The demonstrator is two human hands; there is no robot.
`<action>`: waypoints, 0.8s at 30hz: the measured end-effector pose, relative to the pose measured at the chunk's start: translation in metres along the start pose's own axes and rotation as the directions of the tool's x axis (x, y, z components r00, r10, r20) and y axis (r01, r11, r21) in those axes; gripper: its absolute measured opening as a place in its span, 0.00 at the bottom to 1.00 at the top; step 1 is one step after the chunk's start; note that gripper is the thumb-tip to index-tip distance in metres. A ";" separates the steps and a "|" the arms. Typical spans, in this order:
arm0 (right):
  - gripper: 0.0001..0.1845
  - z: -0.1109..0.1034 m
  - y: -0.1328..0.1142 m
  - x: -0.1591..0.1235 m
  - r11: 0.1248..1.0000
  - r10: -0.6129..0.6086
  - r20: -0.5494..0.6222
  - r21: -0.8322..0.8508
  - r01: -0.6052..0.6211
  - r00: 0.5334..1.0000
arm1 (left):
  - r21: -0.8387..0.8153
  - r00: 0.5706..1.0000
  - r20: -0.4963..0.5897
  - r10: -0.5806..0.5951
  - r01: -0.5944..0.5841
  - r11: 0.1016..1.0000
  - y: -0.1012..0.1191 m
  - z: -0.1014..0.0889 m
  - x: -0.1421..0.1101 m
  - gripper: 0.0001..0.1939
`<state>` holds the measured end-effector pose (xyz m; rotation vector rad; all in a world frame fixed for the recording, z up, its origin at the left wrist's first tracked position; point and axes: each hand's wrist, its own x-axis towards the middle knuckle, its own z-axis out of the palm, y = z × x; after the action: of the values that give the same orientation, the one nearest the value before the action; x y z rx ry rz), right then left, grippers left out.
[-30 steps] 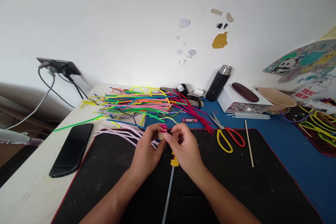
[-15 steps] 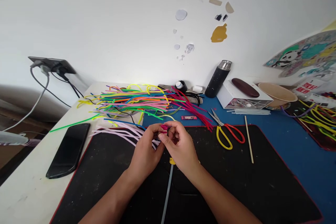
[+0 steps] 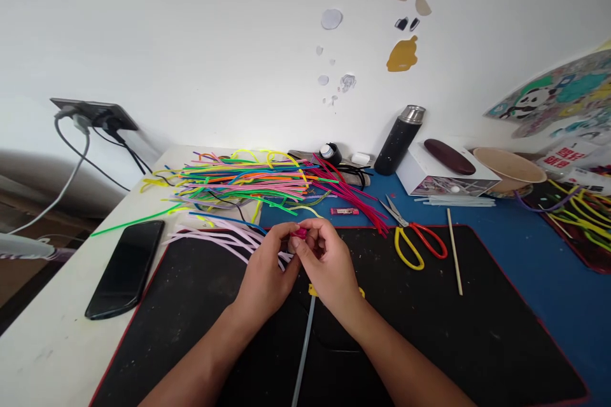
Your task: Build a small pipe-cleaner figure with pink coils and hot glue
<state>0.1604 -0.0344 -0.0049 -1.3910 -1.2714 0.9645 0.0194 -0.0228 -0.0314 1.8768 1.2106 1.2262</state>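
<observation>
Both hands meet over the black mat (image 3: 410, 331), pinching a small magenta piece (image 3: 299, 233) that looks like bent pipe cleaner; fingers cover much of it. My left hand (image 3: 268, 267) is closed on its left side. On its right side my right hand (image 3: 329, 267) is closed too, thumb across the front. Below the hands lies a yellow-ended tool (image 3: 313, 290), mostly hidden by the right hand and the dark mat, with a translucent stick (image 3: 304, 350) running from it towards me. Pale lilac pipe cleaners (image 3: 224, 240) reach in behind my left hand.
A heap of coloured pipe cleaners (image 3: 248, 179) lies at the back, with magenta ones (image 3: 356, 200) beside it. To the right are open scissors (image 3: 405, 226) and a wooden stick (image 3: 454, 253). A phone (image 3: 125, 270) rests at left; a black flask (image 3: 398, 143) stands behind.
The fingers have closed further over the magenta piece, so less of it shows. Both hands stay in nearly the same place; the view has shifted slightly.
</observation>
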 end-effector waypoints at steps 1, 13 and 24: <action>0.12 0.000 0.000 0.000 1.000 0.002 -0.002 0.001 -0.002 1.000 | 0.004 1.000 0.004 0.001 -0.001 1.000 0.000 0.000 0.000 0.17; 0.12 0.001 0.002 -0.001 0.998 0.027 0.005 0.057 -0.028 1.000 | -0.069 0.999 -0.001 -0.044 0.044 0.997 0.002 0.001 0.000 0.17; 0.11 0.001 0.005 0.000 0.996 0.007 -0.007 0.089 -0.006 1.000 | -0.204 0.980 -0.034 -0.197 0.186 0.961 0.002 0.004 0.001 0.17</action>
<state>0.1603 -0.0337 -0.0098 -1.3296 -1.2047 1.0077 0.0233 -0.0230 -0.0313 1.5525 1.2175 1.2490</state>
